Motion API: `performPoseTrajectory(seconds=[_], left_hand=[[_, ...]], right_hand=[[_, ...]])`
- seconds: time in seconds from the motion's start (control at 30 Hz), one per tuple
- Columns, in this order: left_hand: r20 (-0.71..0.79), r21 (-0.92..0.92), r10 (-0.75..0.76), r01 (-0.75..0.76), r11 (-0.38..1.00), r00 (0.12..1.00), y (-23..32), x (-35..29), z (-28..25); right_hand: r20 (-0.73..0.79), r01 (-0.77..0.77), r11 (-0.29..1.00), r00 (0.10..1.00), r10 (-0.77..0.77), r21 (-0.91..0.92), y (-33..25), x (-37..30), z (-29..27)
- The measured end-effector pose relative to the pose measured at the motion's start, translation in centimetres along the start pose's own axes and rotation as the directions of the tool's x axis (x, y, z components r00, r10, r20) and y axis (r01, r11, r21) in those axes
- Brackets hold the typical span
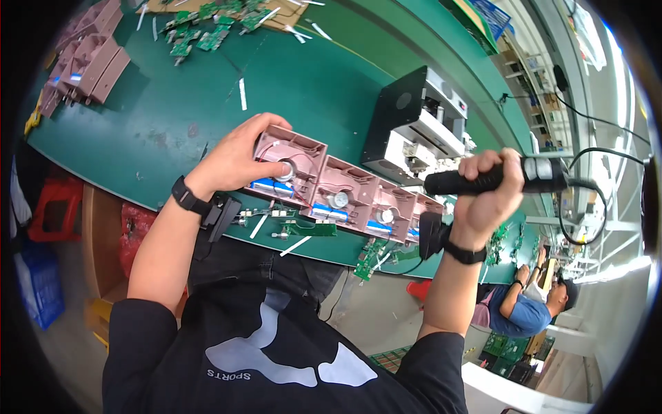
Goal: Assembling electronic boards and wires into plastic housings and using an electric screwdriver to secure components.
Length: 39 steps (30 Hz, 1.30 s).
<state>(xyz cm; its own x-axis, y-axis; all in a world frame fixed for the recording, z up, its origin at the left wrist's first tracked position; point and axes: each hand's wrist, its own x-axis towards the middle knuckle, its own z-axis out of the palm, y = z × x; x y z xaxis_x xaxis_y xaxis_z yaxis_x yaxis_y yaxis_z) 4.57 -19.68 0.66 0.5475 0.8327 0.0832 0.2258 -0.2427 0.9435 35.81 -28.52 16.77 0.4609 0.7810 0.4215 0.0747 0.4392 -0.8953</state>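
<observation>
My left hand (249, 157) grips the leftmost pink plastic housing (307, 146), its thumb pressed beside a round silver part (285, 169). That housing stands at the end of a row of several open pink housings (353, 174), with a blue cylindrical cell (331, 211), thin wires and a round silver part visible inside. Raised over the row's right end, my right hand (491, 193) is closed round a black corded electric screwdriver (455, 183). The tool lies sideways, apart from the housings, and its bit cannot be made out.
Green circuit boards (310, 228) and white strips lie along the table's near edge. A black-and-white machine (414, 124) stands behind the row. More pink housings (89, 65) are stacked far left, near a pile of boards (214, 31). Another person (520, 310) sits at far right.
</observation>
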Motion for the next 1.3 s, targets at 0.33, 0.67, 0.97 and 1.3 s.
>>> performPoseTrajectory(seconds=[0.33,0.67,0.97,1.3], left_hand=[[-0.019,-0.027,0.048,-0.049,0.998,0.999,-0.8,-0.1,0.1],[-0.044,0.02,0.097,-0.096,0.995,0.994,-1.0,-0.5,0.2],[-0.044,-0.011,0.084,-0.084,0.996,0.996,-0.3,-0.1,0.1],[-0.009,-0.074,0.009,-0.009,0.997,1.0,-0.3,-0.7,0.0]], right_hand=[[0.405,0.012,0.968,0.907,-0.117,0.252,0.8,-6.6,10.9],[0.378,-0.069,0.982,0.926,-0.004,0.179,5.1,-7.1,12.8],[0.354,-0.107,0.989,0.933,0.067,0.097,5.1,-7.7,13.7],[0.238,0.046,0.988,0.968,-0.08,0.145,-0.6,-4.2,9.9]])
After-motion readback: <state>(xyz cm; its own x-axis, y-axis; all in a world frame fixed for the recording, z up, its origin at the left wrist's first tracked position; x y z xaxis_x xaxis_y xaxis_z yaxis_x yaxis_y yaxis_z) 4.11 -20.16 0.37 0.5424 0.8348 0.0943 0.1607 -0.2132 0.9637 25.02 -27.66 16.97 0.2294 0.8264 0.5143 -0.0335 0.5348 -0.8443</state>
